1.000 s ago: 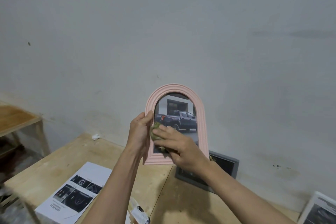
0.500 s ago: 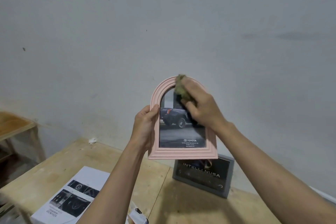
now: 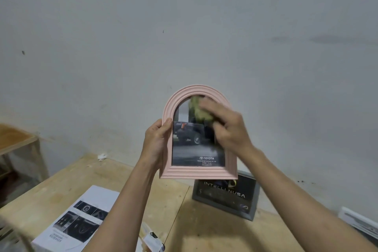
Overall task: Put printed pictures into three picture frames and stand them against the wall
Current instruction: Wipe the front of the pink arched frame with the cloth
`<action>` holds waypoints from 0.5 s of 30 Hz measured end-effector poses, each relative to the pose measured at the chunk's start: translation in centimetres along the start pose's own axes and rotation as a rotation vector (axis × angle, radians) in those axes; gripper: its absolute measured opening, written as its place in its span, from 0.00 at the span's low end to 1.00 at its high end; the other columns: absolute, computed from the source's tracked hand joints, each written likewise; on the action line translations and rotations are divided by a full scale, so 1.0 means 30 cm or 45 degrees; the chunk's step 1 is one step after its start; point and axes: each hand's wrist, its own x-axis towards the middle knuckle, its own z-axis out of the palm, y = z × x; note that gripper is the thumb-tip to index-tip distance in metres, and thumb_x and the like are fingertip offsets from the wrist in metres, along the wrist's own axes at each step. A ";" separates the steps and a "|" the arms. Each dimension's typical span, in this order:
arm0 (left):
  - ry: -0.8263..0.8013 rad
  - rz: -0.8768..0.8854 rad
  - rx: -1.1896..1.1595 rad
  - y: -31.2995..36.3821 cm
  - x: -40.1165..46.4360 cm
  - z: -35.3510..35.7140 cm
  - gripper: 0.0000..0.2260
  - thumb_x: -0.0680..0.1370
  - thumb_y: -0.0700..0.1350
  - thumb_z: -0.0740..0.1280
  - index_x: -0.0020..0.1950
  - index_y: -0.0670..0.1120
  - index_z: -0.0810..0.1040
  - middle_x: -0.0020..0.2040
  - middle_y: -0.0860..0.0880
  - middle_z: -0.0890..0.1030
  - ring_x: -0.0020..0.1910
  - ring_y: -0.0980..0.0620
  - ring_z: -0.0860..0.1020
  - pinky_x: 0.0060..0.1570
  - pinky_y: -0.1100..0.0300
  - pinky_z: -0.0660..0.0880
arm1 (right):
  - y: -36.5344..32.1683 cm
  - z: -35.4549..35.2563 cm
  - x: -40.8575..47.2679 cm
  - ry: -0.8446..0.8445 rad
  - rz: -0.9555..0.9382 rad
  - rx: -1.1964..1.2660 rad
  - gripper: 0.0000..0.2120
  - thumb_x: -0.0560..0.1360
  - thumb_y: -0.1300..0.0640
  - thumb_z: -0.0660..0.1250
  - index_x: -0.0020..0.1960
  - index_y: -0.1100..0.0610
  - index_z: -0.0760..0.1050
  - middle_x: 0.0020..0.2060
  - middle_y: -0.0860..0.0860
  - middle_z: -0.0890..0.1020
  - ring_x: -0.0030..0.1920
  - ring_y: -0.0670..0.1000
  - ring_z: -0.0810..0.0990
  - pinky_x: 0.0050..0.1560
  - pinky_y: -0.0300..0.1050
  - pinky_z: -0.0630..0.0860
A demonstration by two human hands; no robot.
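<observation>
My left hand grips the left edge of a pink arched picture frame, held upright in the air before the wall. A printed truck picture with a Toyota logo sits inside it. My right hand presses a crumpled green cloth against the upper part of the glass; the hand is blurred. Below, a grey rectangular frame with a dark print leans against the wall on the wooden table. A white frame shows partly at the right edge.
A printed sheet with dark car-interior photos lies on the table at lower left. Small packaging lies near the front edge. A white scrap sits by the wall. A second wooden table stands at far left.
The right hand with the green cloth slid from the lower left of the glass up to the arch top, then slightly down and rightward. The frame rose a little in the left hand.
</observation>
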 end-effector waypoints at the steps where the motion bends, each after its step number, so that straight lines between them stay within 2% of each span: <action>1: -0.009 0.015 0.029 0.006 0.003 0.012 0.10 0.82 0.46 0.65 0.49 0.40 0.81 0.44 0.38 0.83 0.43 0.41 0.81 0.49 0.46 0.77 | 0.023 -0.019 0.054 0.064 -0.043 -0.097 0.30 0.65 0.76 0.59 0.65 0.62 0.76 0.66 0.54 0.76 0.70 0.52 0.71 0.73 0.51 0.65; 2: -0.009 0.022 0.031 0.012 0.000 0.026 0.10 0.82 0.46 0.65 0.49 0.40 0.81 0.43 0.39 0.84 0.42 0.42 0.81 0.47 0.47 0.78 | 0.044 -0.031 0.091 0.052 -0.084 -0.180 0.30 0.65 0.76 0.59 0.65 0.62 0.76 0.66 0.56 0.76 0.71 0.53 0.70 0.73 0.53 0.64; 5: 0.015 0.036 -0.060 0.021 -0.001 0.038 0.08 0.81 0.44 0.65 0.48 0.41 0.80 0.41 0.40 0.82 0.39 0.44 0.81 0.45 0.49 0.78 | 0.093 0.001 0.070 -0.162 -0.142 -0.298 0.30 0.65 0.74 0.59 0.66 0.61 0.76 0.68 0.56 0.74 0.72 0.54 0.68 0.74 0.56 0.62; 7: 0.066 0.055 -0.112 0.020 0.009 0.008 0.08 0.80 0.45 0.67 0.49 0.41 0.79 0.42 0.39 0.79 0.41 0.43 0.78 0.47 0.48 0.75 | 0.087 0.057 -0.029 -0.307 -0.100 -0.268 0.30 0.67 0.73 0.60 0.68 0.58 0.74 0.69 0.53 0.72 0.74 0.50 0.66 0.76 0.53 0.59; 10: 0.138 0.077 -0.124 0.005 0.020 -0.035 0.07 0.81 0.44 0.66 0.46 0.41 0.78 0.35 0.44 0.77 0.34 0.49 0.76 0.36 0.58 0.74 | 0.077 0.125 -0.192 -0.526 -0.045 -0.110 0.29 0.70 0.71 0.61 0.69 0.55 0.73 0.70 0.48 0.72 0.74 0.46 0.65 0.76 0.51 0.58; 13: 0.132 0.072 -0.023 -0.018 0.013 -0.049 0.09 0.82 0.42 0.63 0.43 0.41 0.77 0.29 0.50 0.78 0.28 0.56 0.76 0.28 0.65 0.72 | 0.071 0.132 -0.261 -0.662 0.099 0.038 0.27 0.73 0.69 0.61 0.68 0.49 0.74 0.68 0.45 0.75 0.71 0.43 0.68 0.75 0.49 0.62; 15: 0.103 0.052 -0.006 -0.028 0.009 -0.057 0.10 0.83 0.43 0.63 0.43 0.42 0.77 0.31 0.51 0.81 0.29 0.56 0.79 0.30 0.65 0.74 | 0.037 0.093 -0.229 -0.582 0.195 0.176 0.26 0.72 0.69 0.61 0.65 0.50 0.77 0.63 0.44 0.79 0.65 0.42 0.74 0.68 0.45 0.71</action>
